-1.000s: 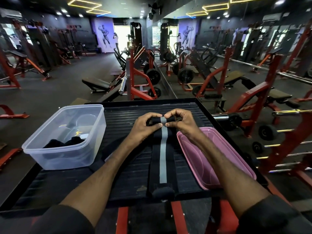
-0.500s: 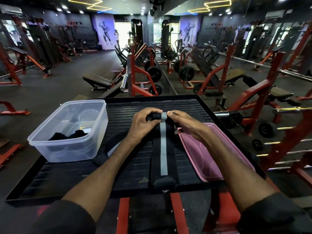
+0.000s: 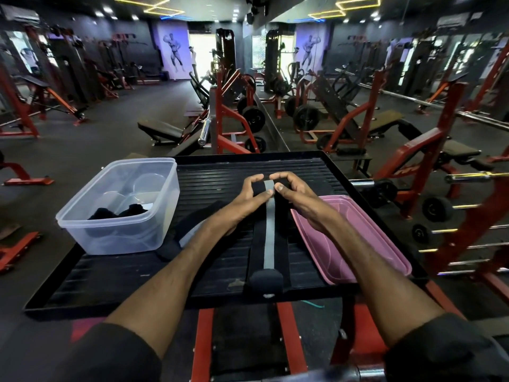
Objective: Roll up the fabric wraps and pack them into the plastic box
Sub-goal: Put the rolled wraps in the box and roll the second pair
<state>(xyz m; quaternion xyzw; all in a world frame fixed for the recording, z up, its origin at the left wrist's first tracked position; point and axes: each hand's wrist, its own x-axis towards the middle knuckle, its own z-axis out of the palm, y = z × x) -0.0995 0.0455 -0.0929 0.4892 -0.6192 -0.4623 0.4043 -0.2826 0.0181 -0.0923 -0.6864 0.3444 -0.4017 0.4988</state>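
Both hands pinch the rolled far end of the black wrap with grey stripe (image 3: 268,238) — left hand (image 3: 249,195), right hand (image 3: 293,193). From the grip its long axis runs straight back toward the person along the worktop (image 3: 209,172); the clear plastic box (image 3: 91,230) stands left, nearer the left hand.

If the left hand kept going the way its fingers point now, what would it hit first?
The left hand curls rightward around the wrap's rolled end, so it would probably meet the right hand's fingertips first; they sit just opposite, though depth is hard to judge.
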